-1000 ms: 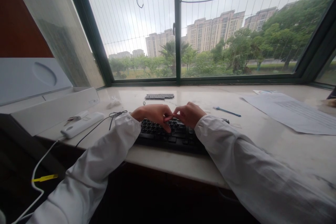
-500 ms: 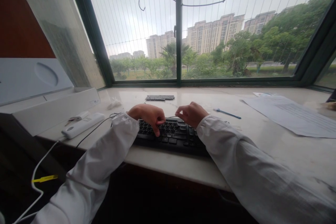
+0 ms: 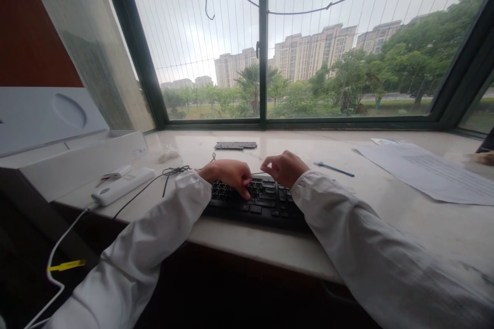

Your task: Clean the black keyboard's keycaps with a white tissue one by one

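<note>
A black keyboard (image 3: 257,212) lies along the front edge of the pale stone counter. Many of its positions at the left and middle look like bare sockets without keycaps. My left hand (image 3: 231,174) is curled over its middle, thumb pointing down onto the keys; the inside of the fingers is hidden. Over the right part hovers my right hand (image 3: 286,168), thumb and index finger pinched together, with anything between them too small to make out. Behind the keyboard, a block of loose grey keycaps (image 3: 235,145) sits in rows.
A blue pen (image 3: 335,169) and printed paper sheets (image 3: 424,169) lie to the right. On the left are a white power strip (image 3: 122,186), an open white box (image 3: 88,159) and a bundled black cable (image 3: 175,170). A window (image 3: 263,61) rises behind the counter.
My left hand has shifted a little to the right along the keyboard, uncovering more of the black cable. My right hand stays nearly in place, still pinched.
</note>
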`<state>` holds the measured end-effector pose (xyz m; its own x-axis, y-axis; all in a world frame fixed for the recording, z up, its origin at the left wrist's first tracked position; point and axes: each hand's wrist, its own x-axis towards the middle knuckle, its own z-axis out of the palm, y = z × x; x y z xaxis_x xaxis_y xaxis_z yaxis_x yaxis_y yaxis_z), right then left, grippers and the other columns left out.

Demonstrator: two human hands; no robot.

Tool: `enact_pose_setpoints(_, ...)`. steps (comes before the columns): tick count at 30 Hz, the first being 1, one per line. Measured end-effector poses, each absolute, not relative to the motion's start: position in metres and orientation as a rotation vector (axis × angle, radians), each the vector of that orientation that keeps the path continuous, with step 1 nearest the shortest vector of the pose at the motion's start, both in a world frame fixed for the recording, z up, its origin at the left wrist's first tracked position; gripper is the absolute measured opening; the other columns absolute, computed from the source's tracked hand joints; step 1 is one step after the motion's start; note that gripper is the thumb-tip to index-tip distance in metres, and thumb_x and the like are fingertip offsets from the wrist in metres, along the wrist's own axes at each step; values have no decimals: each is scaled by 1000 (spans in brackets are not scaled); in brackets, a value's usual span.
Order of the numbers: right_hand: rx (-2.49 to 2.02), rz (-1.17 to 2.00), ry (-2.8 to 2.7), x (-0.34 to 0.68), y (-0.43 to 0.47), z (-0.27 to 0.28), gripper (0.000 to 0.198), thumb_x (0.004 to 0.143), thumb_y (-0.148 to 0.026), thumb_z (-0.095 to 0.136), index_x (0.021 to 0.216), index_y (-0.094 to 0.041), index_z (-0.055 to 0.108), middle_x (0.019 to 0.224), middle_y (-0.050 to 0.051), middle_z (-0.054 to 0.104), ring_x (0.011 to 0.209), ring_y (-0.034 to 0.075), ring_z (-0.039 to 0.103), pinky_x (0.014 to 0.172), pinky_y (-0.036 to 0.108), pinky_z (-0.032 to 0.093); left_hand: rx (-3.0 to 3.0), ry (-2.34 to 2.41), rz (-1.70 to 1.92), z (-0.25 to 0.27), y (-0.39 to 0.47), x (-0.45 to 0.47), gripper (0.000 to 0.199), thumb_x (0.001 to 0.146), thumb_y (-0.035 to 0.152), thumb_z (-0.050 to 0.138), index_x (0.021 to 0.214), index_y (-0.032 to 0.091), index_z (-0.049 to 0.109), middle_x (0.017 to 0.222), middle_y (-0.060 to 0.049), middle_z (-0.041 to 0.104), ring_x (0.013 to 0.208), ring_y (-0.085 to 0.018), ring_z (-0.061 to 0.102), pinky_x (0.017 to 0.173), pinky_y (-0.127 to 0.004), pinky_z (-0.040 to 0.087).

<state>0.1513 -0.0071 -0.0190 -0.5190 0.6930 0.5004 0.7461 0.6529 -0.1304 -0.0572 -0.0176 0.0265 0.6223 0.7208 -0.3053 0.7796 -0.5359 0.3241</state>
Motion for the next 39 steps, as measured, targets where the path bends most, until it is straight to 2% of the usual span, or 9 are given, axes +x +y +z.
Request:
enact_pose_setpoints(9, -1205, -178, -2276, 159, -5, -12, 22, 88, -39, 56, 90, -27, 75, 64, -1, 70, 64, 16, 62, 71, 28, 39, 2400, 1130, -75, 22, -18, -54, 49, 57, 51, 78, 57, 18, 41, 48, 7, 34, 49, -9, 29, 51, -26, 20)
enact_pose_setpoints(13, -1400, -376, -2229, 178, 5, -7, 24, 89, -33, 53, 92, -24, 75, 72, 5, 73, 71, 19, 65, 85, 34, 37, 2359, 1390, 360, 23, 7, -84, 48, 64, 54, 73, 60, 18, 43, 53, 7, 36, 52, -8, 32, 52, -24, 25)
enact_pose_setpoints(15, -1546, -434, -2193, 191, 11, -7, 26, 89, -31, 52, 90, -21, 75, 79, 9, 75, 76, 21, 66, 87, 37, 36, 2378, 1686, 522, 23, 23, -99, 40, 67, 51, 72, 64, 16, 52, 58, 4, 46, 56, -10, 41, 54, -23, 29)
enact_pose_setpoints(18, -1677, -373, -2170, 205, 19, -10, 28, 89, -37, 52, 89, -20, 74, 87, 11, 75, 85, 23, 66, 89, 38, 35, 2458, 1972, 378, 24, 46, -109, 33, 70, 47, 71, 85, 18, 67, 76, -2, 62, 70, -14, 55, 59, -23, 35)
enact_pose_setpoints(20, -1682, -313, -2187, 208, 24, -15, 30, 88, -42, 53, 90, -21, 74, 90, 9, 75, 89, 22, 66, 90, 38, 35, 2531, 2059, 219, 26, 62, -106, 37, 74, 50, 67, 99, 22, 68, 87, -3, 67, 79, -16, 59, 64, -23, 38)
enact_pose_setpoints(22, -1661, -273, -2227, 208, 27, -19, 31, 87, -46, 55, 90, -21, 74, 92, 8, 75, 90, 22, 66, 91, 37, 35, 2570, 2094, 130, 28, 79, -97, 38, 77, 50, 65, 105, 24, 68, 95, -5, 69, 87, -18, 60, 71, -23, 41)
enact_pose_setpoints(27, -1593, -178, -2362, 204, 31, -23, 38, 86, -52, 54, 89, -20, 74, 97, 10, 74, 94, 21, 65, 93, 36, 34, 2677, 2124, -11, 26, 119, -73, 33, 79, 43, 65, 103, 21, 71, 102, -10, 70, 96, -22, 60, 82, -27, 41)
enact_pose_setpoints(34, -1654, -213, -2403, 200, 25, -20, 33, 85, -45, 56, 86, -18, 75, 97, 12, 74, 93, 22, 65, 93, 36, 36, 2846, 2013, -181, 3, 144, -63, 20, 79, 32, 62, 89, 19, 74, 97, -10, 71, 90, -22, 62, 78, -27, 42)
enact_pose_setpoints(39, -1624, -237, -2434, 195, 24, -21, 29, 85, -40, 57, 86, -17, 74, 97, 14, 73, 93, 23, 65, 90, 35, 37, 2937, 2010, -183, -8, 150, -64, 24, 81, 23, 52, 84, 13, 73, 94, -15, 70, 86, -24, 63, 75, -31, 43)
